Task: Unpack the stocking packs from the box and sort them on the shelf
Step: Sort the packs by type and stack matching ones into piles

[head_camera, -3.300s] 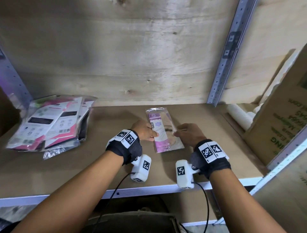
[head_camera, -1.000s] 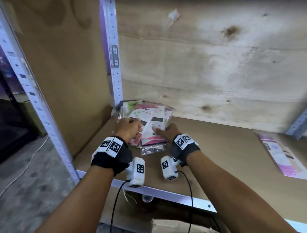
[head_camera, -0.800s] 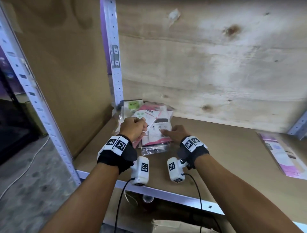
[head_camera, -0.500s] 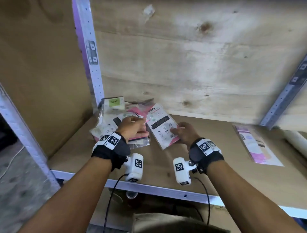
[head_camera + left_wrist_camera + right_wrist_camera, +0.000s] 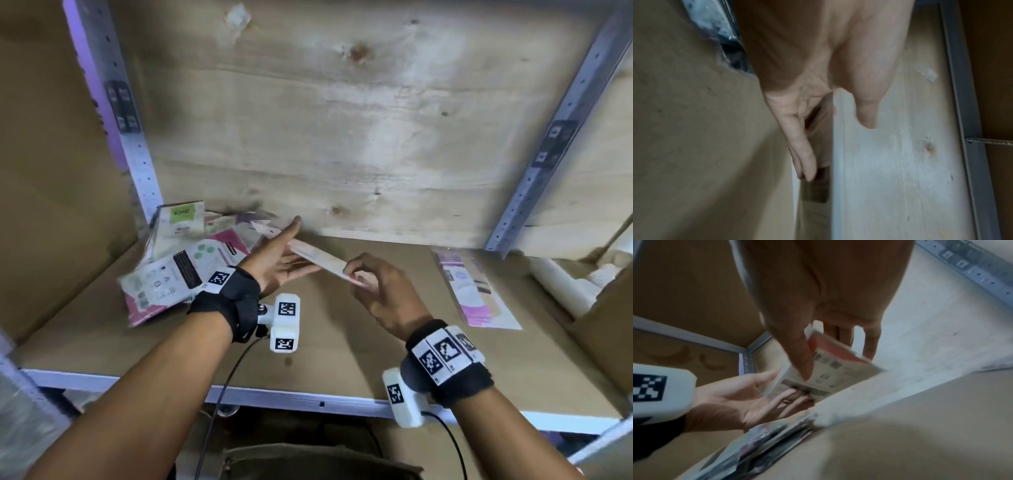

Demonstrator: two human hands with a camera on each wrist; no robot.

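One stocking pack (image 5: pixel 318 257), white with a pink end, hangs edge-on above the shelf board (image 5: pixel 342 346). My right hand (image 5: pixel 356 278) pinches its near end between thumb and fingers. My left hand (image 5: pixel 301 247) lies open, palm up, with straight fingers (image 5: pixel 789 395) under the pack's far end. In the left wrist view the pack (image 5: pixel 824 138) stands beside my straight fingers (image 5: pixel 801 146). A loose pile of several packs (image 5: pixel 178 270) lies in the shelf's left back corner. A single purple pack (image 5: pixel 476 291) lies flat at the right.
White rolls (image 5: pixel 561 284) and a cardboard box (image 5: pixel 606 329) stand at the shelf's right end. Metal uprights (image 5: pixel 137 164) frame the plywood back wall. The shelf's white front rail (image 5: pixel 308 399) runs below my wrists.
My right hand has drawn one pack off the left pile and turned it edge-on toward the middle. My left hand has let go of the pile and opened under the pack.
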